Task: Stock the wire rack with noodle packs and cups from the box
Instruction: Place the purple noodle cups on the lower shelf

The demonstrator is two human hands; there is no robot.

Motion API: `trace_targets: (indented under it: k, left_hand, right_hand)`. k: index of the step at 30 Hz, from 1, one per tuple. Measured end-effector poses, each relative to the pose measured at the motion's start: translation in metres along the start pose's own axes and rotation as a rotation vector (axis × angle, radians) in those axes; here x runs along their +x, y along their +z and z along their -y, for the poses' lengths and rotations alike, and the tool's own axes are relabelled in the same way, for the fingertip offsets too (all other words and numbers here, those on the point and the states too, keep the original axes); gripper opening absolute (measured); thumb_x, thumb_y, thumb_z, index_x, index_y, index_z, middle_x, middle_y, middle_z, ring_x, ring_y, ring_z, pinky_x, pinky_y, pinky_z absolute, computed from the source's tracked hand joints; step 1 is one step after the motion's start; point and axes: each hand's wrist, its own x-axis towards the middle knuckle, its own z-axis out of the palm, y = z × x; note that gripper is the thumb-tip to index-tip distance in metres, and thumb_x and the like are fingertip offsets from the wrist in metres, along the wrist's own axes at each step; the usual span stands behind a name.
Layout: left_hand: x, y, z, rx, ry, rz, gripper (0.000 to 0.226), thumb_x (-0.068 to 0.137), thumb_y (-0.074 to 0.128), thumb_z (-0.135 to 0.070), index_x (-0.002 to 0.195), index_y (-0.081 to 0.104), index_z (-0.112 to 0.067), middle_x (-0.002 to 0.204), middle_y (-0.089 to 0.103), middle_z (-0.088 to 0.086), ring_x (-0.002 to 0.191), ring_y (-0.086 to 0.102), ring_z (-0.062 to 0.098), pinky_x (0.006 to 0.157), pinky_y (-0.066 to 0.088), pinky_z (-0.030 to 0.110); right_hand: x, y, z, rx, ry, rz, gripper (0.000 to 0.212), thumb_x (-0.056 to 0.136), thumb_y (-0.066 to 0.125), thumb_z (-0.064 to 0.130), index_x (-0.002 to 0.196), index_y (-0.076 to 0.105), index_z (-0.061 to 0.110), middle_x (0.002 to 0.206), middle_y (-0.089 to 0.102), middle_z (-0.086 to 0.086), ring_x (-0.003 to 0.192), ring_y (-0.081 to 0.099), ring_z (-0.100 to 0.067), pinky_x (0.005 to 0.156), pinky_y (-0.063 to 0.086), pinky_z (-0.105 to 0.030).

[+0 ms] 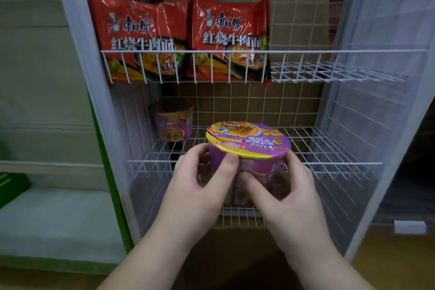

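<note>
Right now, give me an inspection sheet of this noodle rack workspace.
Surface: white wire rack; lower shelf bare on its right side.
Job's things: two red noodle packs upright side by side on the upper shelf; one purple cup at the lower shelf's back left; held purple cup at the shelf front.
Clutter: nothing seen.
Grippers: left hand and right hand both grip the held cup.
Cables: nothing seen.
Surroundings: cardboard behind the rack.
</note>
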Motion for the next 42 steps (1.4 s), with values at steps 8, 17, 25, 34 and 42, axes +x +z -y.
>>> trace_targets:
  k: [8,17,25,34,42]
  left_hand:
    - [0.04,-0.019,-0.007,0.061,0.016,0.008,0.071,0.068,0.064,-0.08,0.134,0.056,-0.054,0.132,0.065,-0.018,0.117,0.067,0.005,0.096,0.06,0.037]
    - [0.106,-0.023,0.012,0.137,-0.059,0.018,0.075,0.071,0.072,-0.06,0.141,0.055,-0.039,0.125,0.073,-0.016,0.116,0.069,0.009,0.105,0.056,0.043]
    - [0.152,-0.015,0.025,0.294,-0.158,-0.034,0.058,0.095,0.073,-0.04,0.147,0.051,-0.028,0.139,0.065,-0.002,0.126,0.062,0.025,0.112,0.048,0.045]
    - [0.193,-0.008,0.05,0.383,-0.166,-0.029,0.06,0.089,0.072,-0.046,0.143,0.054,-0.028,0.14,0.065,-0.002,0.129,0.061,0.027,0.112,0.048,0.048]
    - [0.219,0.0,0.069,0.497,-0.11,0.013,0.076,0.096,0.069,-0.045,0.159,0.033,-0.021,0.157,0.051,0.004,0.145,0.049,0.03,0.121,0.038,0.042]
  right_hand:
    - [0.05,0.016,0.014,-0.03,-0.065,0.07,0.067,0.071,0.083,0.062,0.132,0.058,0.05,0.13,0.06,0.015,0.114,0.063,0.001,0.089,0.061,-0.029]
    - [0.106,0.051,-0.017,-0.155,0.054,0.141,0.076,0.072,0.084,0.062,0.139,0.053,0.043,0.131,0.059,0.013,0.112,0.059,0.004,0.086,0.052,-0.014]
    - [0.156,0.078,-0.024,-0.25,0.201,0.211,0.068,0.081,0.086,0.043,0.139,0.053,0.03,0.13,0.067,0.009,0.12,0.061,-0.014,0.104,0.045,-0.029]
    - [0.182,0.091,-0.046,-0.377,0.154,0.248,0.067,0.084,0.082,0.045,0.141,0.051,0.029,0.134,0.066,0.006,0.122,0.063,-0.019,0.095,0.045,-0.028]
    - [0.221,0.106,-0.07,-0.499,0.164,0.338,0.073,0.084,0.079,0.045,0.146,0.049,0.023,0.138,0.065,0.0,0.126,0.061,-0.022,0.105,0.046,-0.03]
